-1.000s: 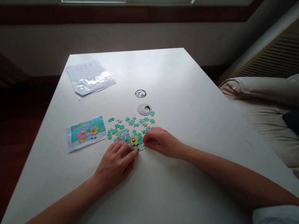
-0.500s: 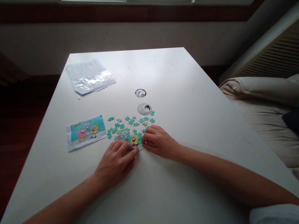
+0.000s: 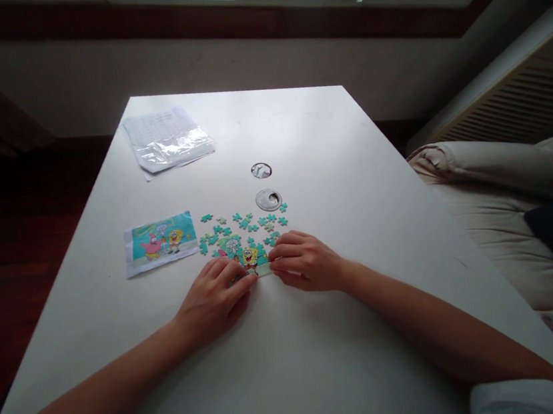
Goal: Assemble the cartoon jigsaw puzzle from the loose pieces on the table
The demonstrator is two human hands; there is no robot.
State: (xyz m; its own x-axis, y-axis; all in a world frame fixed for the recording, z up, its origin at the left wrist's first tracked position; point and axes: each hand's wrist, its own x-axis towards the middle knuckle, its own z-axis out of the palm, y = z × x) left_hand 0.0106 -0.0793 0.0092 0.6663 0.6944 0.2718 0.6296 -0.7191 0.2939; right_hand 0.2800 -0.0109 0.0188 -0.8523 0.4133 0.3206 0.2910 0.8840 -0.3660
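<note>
A partly joined jigsaw puzzle [image 3: 249,257], showing a yellow cartoon figure and a grey-green one, lies flat on the white table. My left hand [image 3: 217,295] rests at its lower left, thumb and fingers closed along the edge and covering that corner. At the right edge is my right hand [image 3: 308,260], its fingers bent together with the tips against the puzzle; whether they also grip a separate piece is hidden. Loose green jigsaw pieces [image 3: 244,222] are scattered just beyond the joined part.
Left of the pieces lies a reference picture [image 3: 160,243] with the same cartoon figures. Papers in a clear plastic sleeve [image 3: 167,140] sit at the table's far left. A round cable-hole cover [image 3: 268,200] and an open hole [image 3: 261,170] are beyond the pieces. A cushioned seat [image 3: 501,226] stands at right.
My right hand has shifted slightly to the right, and more of the puzzle's pale lower-right strip shows. My left hand stays in place on the puzzle.
</note>
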